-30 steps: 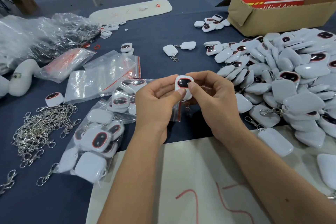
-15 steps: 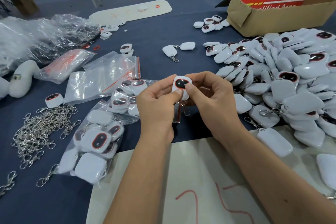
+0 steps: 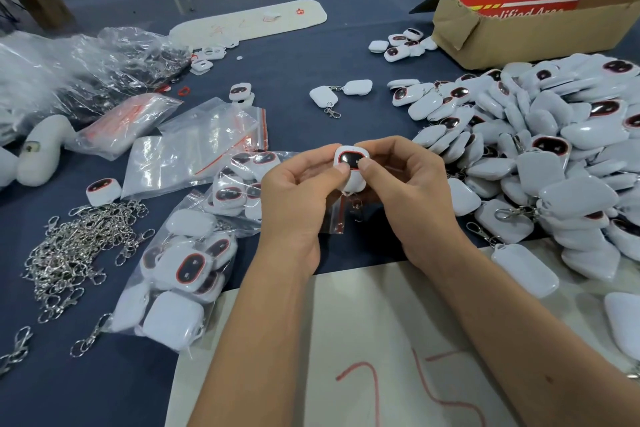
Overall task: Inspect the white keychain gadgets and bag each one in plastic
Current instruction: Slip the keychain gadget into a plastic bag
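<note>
views: 1 | head-worn, wide-angle | faces forward-down | close over table (image 3: 304, 107)

white keychain gadget (image 3: 350, 163), dark red-rimmed screen up

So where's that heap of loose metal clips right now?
The loose metal clips lie on the blue table at the left of the head view, just left of the bagged gadgets, below a lone gadget.

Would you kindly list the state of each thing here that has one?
held gadget: unbagged, screen up
left hand: gripping the gadget
right hand: gripping the gadget
cardboard box: open
front bag: filled with gadgets
empty bags: flat
</note>
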The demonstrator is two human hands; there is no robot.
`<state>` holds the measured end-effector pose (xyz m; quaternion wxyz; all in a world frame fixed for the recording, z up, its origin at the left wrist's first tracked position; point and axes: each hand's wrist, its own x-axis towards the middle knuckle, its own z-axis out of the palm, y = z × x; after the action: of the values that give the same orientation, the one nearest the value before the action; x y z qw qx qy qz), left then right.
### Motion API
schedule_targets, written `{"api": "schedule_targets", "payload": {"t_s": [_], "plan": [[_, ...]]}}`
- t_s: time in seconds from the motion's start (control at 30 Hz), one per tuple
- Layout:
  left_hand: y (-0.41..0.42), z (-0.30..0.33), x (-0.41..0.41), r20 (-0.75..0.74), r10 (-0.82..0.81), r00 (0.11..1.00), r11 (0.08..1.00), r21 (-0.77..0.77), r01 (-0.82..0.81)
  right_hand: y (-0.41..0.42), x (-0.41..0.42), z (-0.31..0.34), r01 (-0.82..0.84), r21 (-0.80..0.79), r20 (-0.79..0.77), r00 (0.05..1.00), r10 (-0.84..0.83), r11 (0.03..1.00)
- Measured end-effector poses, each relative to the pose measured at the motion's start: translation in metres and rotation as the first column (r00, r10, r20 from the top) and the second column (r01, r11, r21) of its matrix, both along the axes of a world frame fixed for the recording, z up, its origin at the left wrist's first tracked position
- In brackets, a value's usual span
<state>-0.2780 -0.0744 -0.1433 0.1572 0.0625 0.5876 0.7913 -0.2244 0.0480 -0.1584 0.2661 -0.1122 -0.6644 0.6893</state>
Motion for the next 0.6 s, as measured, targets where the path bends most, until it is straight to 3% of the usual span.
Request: {"api": "schedule_targets", "payload": {"t_s": [0.6], "plan": [[-0.0002,-0.0057,-0.0026,-0.047,0.017,0.999,0.999,-0.042,-0.019,0.0012,-0.0007,-0.0015,-0.039,0.056,0.021,0.999,0.038,0.998]]}}
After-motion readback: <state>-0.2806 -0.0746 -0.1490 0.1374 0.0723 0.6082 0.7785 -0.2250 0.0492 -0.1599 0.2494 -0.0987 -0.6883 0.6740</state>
